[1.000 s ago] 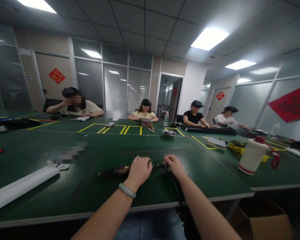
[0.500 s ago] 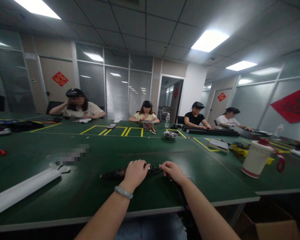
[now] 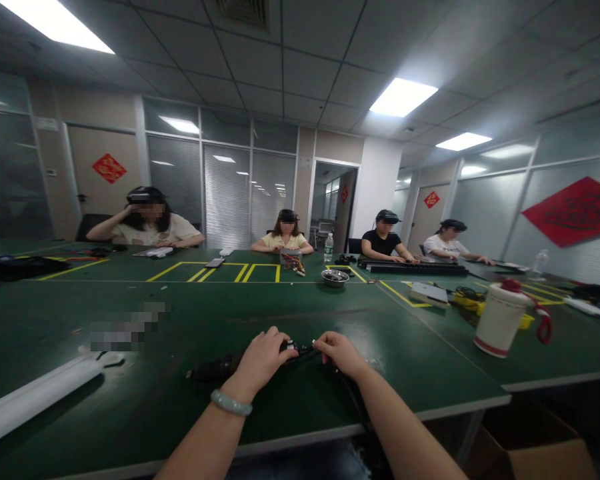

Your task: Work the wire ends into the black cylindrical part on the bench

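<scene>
Overhead, bright panels; below, yellow-taped green tabletop bearing dark tool.

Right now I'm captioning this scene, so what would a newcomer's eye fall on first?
Likely the left hand, laid over a dark tool in the near middle of the green table, and the right hand by the tool's right end. Next come the big red diamond on the right wall and the white tumbler on the table's right side.
</scene>
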A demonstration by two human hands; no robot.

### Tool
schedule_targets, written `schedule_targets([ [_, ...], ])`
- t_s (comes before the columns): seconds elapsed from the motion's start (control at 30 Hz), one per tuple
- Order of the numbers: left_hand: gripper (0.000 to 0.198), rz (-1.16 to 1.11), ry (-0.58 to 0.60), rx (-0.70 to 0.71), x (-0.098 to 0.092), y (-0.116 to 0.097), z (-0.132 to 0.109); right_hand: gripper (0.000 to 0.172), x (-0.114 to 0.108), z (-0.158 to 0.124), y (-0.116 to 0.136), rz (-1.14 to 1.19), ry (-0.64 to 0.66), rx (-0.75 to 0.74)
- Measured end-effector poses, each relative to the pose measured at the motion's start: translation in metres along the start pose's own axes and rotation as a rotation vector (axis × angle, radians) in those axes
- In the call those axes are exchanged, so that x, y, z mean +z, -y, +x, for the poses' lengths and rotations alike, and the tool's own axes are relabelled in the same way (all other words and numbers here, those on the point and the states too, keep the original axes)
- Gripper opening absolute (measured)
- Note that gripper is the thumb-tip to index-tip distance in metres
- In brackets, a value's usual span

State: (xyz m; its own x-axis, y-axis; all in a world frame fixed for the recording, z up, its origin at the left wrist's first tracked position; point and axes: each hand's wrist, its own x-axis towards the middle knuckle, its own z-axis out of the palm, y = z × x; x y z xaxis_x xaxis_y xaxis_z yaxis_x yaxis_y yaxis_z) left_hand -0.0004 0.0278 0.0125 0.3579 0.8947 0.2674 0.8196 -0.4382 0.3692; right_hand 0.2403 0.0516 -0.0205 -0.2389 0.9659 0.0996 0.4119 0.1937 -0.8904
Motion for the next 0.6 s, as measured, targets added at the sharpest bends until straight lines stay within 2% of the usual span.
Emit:
schedule_targets([
  [0.3, 0.045, 0.032, -0.056, 0.054, 0.004, -0.001, -0.002, 0.031, -0.003, 0.002, -0.004, 0.020, -0.073, -0.015],
  [0.6, 0.038, 0.027, -0.009, 0.047, -0.001, -0.004, -0.008, 0.032, -0.005, 0.007, -0.013, 0.017, -0.036, -0.009],
])
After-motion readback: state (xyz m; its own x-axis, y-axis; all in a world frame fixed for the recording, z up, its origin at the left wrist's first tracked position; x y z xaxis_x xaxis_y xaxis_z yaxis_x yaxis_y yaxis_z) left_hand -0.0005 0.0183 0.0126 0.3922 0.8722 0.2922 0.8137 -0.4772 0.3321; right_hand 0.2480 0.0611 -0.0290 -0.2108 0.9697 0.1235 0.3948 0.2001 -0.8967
